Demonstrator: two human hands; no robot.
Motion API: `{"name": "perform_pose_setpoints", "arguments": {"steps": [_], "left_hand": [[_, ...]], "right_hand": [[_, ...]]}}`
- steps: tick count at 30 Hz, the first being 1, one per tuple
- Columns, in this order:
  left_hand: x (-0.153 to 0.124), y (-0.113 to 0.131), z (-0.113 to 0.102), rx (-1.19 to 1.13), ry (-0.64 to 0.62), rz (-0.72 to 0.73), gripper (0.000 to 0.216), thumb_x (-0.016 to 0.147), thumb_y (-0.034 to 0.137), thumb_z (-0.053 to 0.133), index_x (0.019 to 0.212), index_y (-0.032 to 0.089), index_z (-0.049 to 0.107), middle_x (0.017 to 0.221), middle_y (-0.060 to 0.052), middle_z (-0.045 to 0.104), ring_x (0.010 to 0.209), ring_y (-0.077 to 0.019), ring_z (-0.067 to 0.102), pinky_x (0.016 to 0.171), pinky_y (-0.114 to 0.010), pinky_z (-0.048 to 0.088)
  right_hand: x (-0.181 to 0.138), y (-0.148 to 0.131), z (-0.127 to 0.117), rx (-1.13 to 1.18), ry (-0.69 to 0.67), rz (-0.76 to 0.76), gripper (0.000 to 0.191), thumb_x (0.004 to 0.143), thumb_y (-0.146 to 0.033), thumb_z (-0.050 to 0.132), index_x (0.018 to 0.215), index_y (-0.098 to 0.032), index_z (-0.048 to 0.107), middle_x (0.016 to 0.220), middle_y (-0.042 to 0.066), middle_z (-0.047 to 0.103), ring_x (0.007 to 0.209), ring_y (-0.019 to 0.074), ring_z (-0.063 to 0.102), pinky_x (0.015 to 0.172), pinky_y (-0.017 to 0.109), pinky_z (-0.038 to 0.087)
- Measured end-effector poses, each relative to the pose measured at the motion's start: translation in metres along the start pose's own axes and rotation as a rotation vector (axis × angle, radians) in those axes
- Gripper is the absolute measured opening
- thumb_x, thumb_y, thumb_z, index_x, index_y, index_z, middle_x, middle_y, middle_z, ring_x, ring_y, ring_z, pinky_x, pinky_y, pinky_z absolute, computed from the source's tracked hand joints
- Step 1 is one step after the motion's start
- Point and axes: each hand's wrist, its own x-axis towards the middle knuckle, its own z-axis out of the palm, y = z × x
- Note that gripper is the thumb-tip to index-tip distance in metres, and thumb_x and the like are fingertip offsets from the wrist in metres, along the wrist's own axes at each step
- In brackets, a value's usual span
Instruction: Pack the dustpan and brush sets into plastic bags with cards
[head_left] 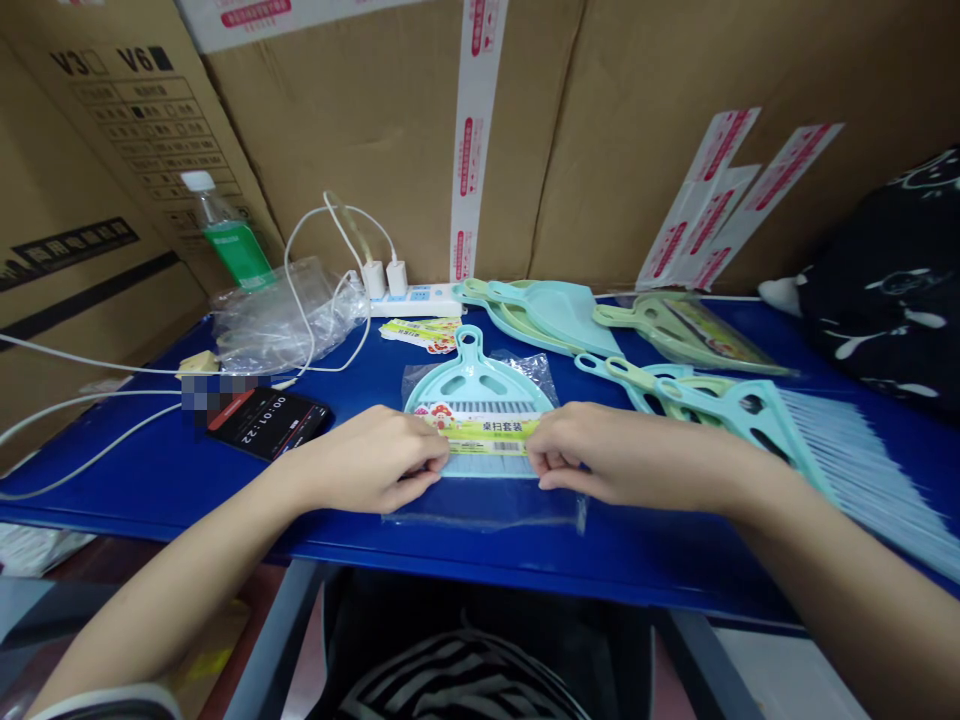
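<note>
A light-blue dustpan (469, 371) with a bristled brush (487, 466) lies on a clear plastic bag (487, 505) in front of me. Across its middle runs a printed label card (491, 428) with a mushroom picture. My left hand (382, 458) is closed at the label's left end, its fingers curled over the edge. At the opposite end my right hand (592, 455) is also closed, thumb and fingers pinched together on the card. The fingertips of both hands are partly hidden.
Mint-green and blue dustpans (555, 310) and brushes (862, 470) lie behind and to the right. Spare label cards (424, 333) sit near a power strip (416, 302). A phone (270, 422), white cables, crumpled plastic (289, 320) and a bottle (236, 245) are at left. Cardboard (337, 120) stands behind.
</note>
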Motion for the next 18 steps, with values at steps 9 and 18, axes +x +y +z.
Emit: {"name": "perform_pose_setpoints", "arguments": {"steps": [9, 18], "left_hand": [[0.0001, 0.0010, 0.0016, 0.027, 0.002, 0.020, 0.024, 0.087, 0.016, 0.045, 0.063, 0.019, 0.047, 0.066, 0.002, 0.055, 0.061, -0.0117, 0.050, 0.057, -0.025, 0.036], [-0.0017, 0.0005, -0.0003, 0.103, -0.067, 0.031, 0.021, 0.091, 0.025, 0.051, 0.071, 0.019, 0.049, 0.073, 0.001, 0.060, 0.064, -0.0138, 0.055, 0.056, -0.026, 0.035]], "right_hand": [[0.0049, -0.0018, 0.0047, -0.018, 0.037, -0.012, 0.021, 0.090, -0.024, 0.051, 0.069, -0.020, 0.053, 0.071, 0.002, 0.061, 0.066, 0.0172, 0.055, 0.059, 0.028, 0.035], [0.0071, -0.0063, 0.0083, -0.087, 0.008, 0.029, 0.026, 0.096, -0.032, 0.046, 0.078, -0.018, 0.058, 0.082, 0.007, 0.066, 0.074, 0.0214, 0.060, 0.063, 0.030, 0.038]]}}
